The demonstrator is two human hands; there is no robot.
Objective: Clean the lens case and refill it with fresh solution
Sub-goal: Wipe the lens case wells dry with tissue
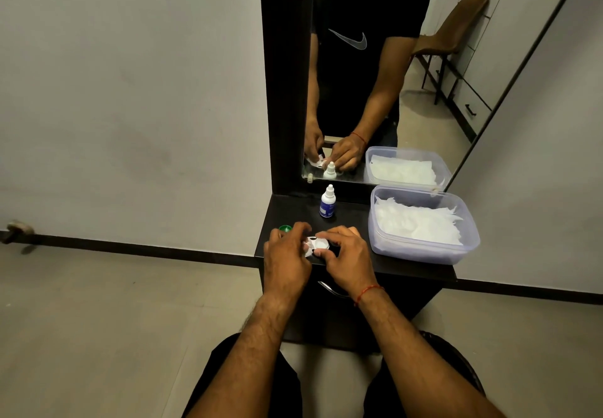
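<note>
A small white lens case (320, 243) sits low over the front of the dark shelf (355, 222), held between both hands. My right hand (346, 254) grips its right end. My left hand (287, 253) pinches a scrap of white tissue (307, 245) against the case's left well. A green cap (285, 229) lies on the shelf just behind my left hand. The white solution bottle (327, 201) with a blue label stands upright farther back, its cap on.
A clear plastic tub (424, 251) of white tissues fills the shelf's right side. A mirror (375, 75) rises behind the shelf. A drawer handle (329, 288) sits under the shelf's front edge. Pale wall and floor lie to the left.
</note>
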